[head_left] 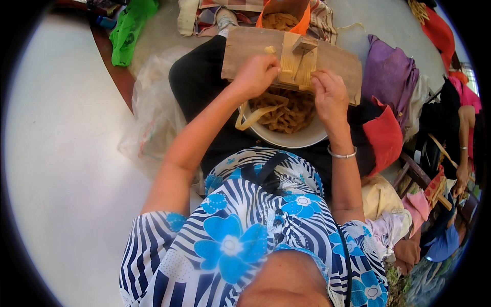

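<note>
A wooden board [340,64] lies across my lap, over a pale metal bowl [294,140] of brown, ribbon-like strips [289,113]. Fixed on the board is a paler wooden piece [293,43] with a short upright block [305,45]. My left hand [257,77] is closed in a pinch at the left of that piece; what its fingers hold is hidden. At the right of the piece, my right hand [330,94] pinches near the board's front edge, its contents too small to name. A small yellow bit [270,49] sits on the board. One yellowish strip [253,118] hangs over the bowl's left rim.
Beyond the board stands an orange bucket [296,9] holding brown material. A clear plastic bag [156,107] lies at left, a green bag [132,33] further off. Purple cloth [391,71] and red cloth [384,135] are at right, where another person's arm [464,148] shows.
</note>
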`<state>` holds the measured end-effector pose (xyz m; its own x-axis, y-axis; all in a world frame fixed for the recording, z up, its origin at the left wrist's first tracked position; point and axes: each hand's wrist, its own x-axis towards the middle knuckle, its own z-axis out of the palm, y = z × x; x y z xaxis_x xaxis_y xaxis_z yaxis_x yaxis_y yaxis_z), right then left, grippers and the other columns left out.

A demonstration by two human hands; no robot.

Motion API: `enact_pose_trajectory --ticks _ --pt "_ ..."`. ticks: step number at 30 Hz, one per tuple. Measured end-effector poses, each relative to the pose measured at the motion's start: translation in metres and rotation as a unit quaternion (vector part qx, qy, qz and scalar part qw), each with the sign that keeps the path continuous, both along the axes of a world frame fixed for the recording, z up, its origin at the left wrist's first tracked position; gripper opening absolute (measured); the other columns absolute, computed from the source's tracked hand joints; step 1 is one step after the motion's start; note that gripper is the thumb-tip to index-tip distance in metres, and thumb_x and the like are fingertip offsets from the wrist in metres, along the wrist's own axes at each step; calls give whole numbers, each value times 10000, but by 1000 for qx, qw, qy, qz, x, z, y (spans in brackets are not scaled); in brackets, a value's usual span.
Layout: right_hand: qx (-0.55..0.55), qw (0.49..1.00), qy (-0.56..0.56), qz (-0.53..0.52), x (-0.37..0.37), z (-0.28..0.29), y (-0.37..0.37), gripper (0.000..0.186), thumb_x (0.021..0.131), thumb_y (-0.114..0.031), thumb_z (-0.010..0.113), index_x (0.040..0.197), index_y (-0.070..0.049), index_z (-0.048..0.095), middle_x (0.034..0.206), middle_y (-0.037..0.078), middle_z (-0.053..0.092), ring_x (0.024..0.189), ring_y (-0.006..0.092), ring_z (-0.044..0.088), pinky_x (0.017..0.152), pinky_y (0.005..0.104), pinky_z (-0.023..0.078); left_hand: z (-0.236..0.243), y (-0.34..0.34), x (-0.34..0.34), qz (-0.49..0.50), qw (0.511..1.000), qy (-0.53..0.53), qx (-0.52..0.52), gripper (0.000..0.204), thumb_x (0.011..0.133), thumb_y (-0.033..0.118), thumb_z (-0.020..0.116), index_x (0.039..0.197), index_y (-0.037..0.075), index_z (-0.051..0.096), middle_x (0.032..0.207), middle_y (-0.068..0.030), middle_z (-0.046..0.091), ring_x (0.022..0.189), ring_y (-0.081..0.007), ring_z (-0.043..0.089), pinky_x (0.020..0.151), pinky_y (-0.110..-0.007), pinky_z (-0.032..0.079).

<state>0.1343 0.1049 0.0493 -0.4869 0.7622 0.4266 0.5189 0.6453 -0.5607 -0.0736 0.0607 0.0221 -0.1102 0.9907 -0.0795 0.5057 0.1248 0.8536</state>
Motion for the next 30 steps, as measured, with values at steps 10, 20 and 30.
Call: enact_pose_trajectory --ticks 10,20,30 --pt "-207 976 -56 40 3 3 -23 251 899 -223 588 756 -28 652 569 54 568 513 224 542 489 338 405 36 -11 15 -84 993 -52 -61 255 909 221 541 886 -15 634 680 -78 585 606 -137 529 591 -299 452" --pt "-411 844 345 0 -7 11 -40 239 910 -103 564 1119 -18 642 712 33 616 569 106 533 542 283 450 42 -40 52 -71 892 -441 -73 285 941 277 498 971 16 607 760 7 554 691 -70 512 603 -219 427" --pt "-20 997 -44 -61 4 6 -39 239 785 -121 614 1010 -157 686 748 85 614 683 331 592 600 396 469 26 -39 60 -53 864 -448 -224 115 881 103 585 877 -5 625 666 5 538 600 -59 466 552 -205 388"
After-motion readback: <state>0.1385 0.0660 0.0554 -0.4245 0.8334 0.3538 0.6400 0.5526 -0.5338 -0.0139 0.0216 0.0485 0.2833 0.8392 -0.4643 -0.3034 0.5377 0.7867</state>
